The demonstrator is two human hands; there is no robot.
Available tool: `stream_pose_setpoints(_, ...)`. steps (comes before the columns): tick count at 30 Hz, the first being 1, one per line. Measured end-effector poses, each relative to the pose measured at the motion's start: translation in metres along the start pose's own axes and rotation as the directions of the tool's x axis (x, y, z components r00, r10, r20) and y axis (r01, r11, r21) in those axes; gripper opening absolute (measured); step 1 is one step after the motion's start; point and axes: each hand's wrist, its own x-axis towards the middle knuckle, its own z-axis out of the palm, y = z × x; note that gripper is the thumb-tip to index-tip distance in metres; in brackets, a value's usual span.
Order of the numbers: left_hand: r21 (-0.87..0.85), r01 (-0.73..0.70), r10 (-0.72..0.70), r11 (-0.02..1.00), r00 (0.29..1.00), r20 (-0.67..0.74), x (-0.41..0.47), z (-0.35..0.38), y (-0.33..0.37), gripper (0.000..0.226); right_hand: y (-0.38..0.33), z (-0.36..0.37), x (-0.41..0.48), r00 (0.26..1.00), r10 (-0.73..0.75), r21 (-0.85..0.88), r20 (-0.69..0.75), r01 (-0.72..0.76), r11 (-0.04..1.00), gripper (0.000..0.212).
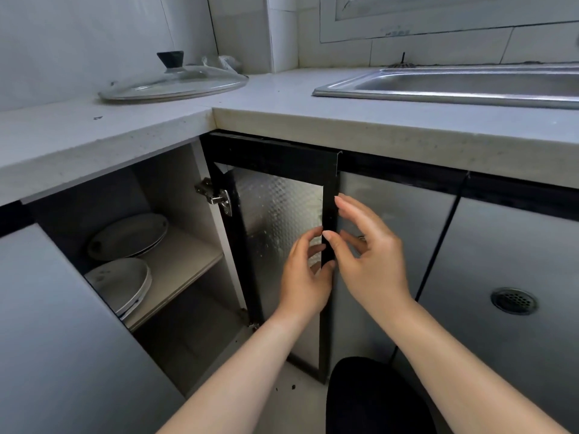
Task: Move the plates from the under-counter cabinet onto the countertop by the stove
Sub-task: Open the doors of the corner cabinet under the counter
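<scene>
My forearms are bare to the frame edge, no sleeves, watch or rings on either hand: left hand [305,277], right hand [369,261], nails short and plain, black trousers over my knee [372,399].

Glass lid [175,80] w/ black knob on counter; steel sink [463,84] at right.
</scene>
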Motion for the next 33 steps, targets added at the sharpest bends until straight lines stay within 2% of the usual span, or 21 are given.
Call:
stream_pose_setpoints(4,0.075,-0.006,0.000,0.997,0.996,0.087,-0.004,-0.009,0.001,0.058,0.004,-0.001,0.000,1.000,-0.011,-0.028,0.011,0.011,1.000,0.051)
stream_pose_setpoints(7,0.150,-0.004,-0.013,0.989,0.993,0.117,-0.004,-0.031,0.003,0.062,0.006,0.006,-0.001,1.000,-0.007,0.017,0.016,0.007,1.000,0.052)
stream_pose_setpoints(10,0.203,0.035,-0.045,0.978,0.998,0.041,-0.010,-0.069,0.001,0.059,0.008,0.025,0.000,0.998,-0.006,0.049,0.063,0.003,0.999,0.053)
stream_pose_setpoints(14,0.342,0.065,-0.042,0.937,0.996,-0.074,-0.025,-0.127,0.000,0.051,0.006,0.067,-0.001,0.977,0.013,0.090,0.211,-0.032,0.995,0.050)
stream_pose_setpoints(17,0.523,0.096,-0.020,0.847,0.989,-0.149,-0.041,-0.174,0.004,0.047,-0.002,0.107,-0.003,0.932,0.001,0.092,0.363,-0.037,0.995,0.050)
stream_pose_setpoints(20,0.704,0.166,0.001,0.691,0.973,-0.230,-0.065,-0.216,0.011,0.047,-0.015,0.149,-0.006,0.861,-0.063,0.122,0.505,0.001,0.993,0.052)
stream_pose_setpoints(22,0.762,0.224,-0.003,0.607,0.960,-0.279,-0.079,-0.236,0.018,0.048,-0.022,0.172,-0.006,0.820,-0.094,0.130,0.564,0.024,0.991,0.053)
stream_pose_setpoints(26,0.790,0.362,0.018,0.495,0.904,-0.426,-0.112,-0.270,0.033,0.048,-0.045,0.222,-0.003,0.734,-0.179,0.221,0.656,0.041,0.974,0.056)
stream_pose_setpoints(30,0.773,0.452,0.046,0.445,0.851,-0.523,-0.137,-0.279,0.040,0.048,-0.063,0.260,0.003,0.678,-0.222,0.293,0.700,0.010,0.956,0.060)
stream_pose_setpoints(33,0.761,0.491,0.053,0.424,0.825,-0.562,-0.151,-0.278,0.044,0.048,-0.071,0.278,0.007,0.648,-0.248,0.355,0.720,-0.037,0.934,0.053)
